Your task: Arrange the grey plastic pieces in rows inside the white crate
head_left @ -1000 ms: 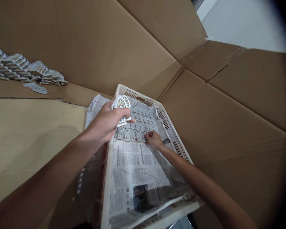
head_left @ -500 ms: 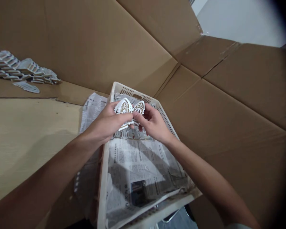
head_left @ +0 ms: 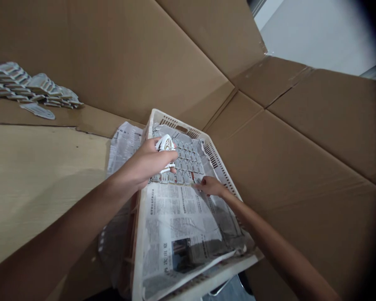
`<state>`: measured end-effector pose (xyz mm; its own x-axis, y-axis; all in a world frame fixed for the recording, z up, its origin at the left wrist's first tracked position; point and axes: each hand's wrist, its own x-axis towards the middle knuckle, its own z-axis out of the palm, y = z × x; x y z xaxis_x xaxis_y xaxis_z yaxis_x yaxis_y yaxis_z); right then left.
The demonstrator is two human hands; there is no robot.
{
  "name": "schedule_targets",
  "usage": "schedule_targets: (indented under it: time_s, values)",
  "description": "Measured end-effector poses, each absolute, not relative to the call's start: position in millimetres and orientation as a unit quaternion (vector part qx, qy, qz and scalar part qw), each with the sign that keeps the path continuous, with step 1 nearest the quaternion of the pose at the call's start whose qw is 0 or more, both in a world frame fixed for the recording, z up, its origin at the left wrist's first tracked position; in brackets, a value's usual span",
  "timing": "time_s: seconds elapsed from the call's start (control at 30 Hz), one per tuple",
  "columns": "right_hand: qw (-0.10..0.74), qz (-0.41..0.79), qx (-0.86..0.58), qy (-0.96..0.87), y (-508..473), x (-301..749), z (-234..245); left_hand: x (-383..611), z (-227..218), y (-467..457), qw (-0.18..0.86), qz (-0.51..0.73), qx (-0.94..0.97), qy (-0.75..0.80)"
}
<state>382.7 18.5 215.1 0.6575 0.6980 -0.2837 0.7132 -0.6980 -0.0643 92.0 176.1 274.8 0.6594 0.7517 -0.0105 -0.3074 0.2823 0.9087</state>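
My left hand (head_left: 148,161) is closed around a small stack of white arched pieces (head_left: 166,146) with gold scrollwork on the front, held above the left side of the crate. My right hand (head_left: 210,186) is lower in the crate, its fingers pressed together at the right end of the nearest row. What lies under those fingertips, if anything, is hidden. Rows of similar arched pieces (head_left: 184,161) lie on newspaper (head_left: 172,209) in the far part of the white plastic crate (head_left: 137,246).
Tall cardboard walls (head_left: 128,54) rise behind and to the right of the crate. A pile of arched pieces (head_left: 28,85) rests on cardboard at the far left, with a single piece (head_left: 37,110) in front. Beside the crate are a pale board (head_left: 44,163) and crumpled newspaper (head_left: 122,140).
My right hand has left the stack, where it held one piece, and moved down and right to the end of the nearest row. The left hand still holds the stack.
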Motion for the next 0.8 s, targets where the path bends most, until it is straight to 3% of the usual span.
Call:
schedule_targets:
  time_s: [0.27,0.8]
  values:
    - [-0.028,-0.085,0.911,0.402,18,403,184,96,271,175,0.768,0.337,0.495,0.228]
    - [-0.162,-0.159,0.888,0.401,35,409,170,91,284,171,0.764,0.3,0.508,0.262]
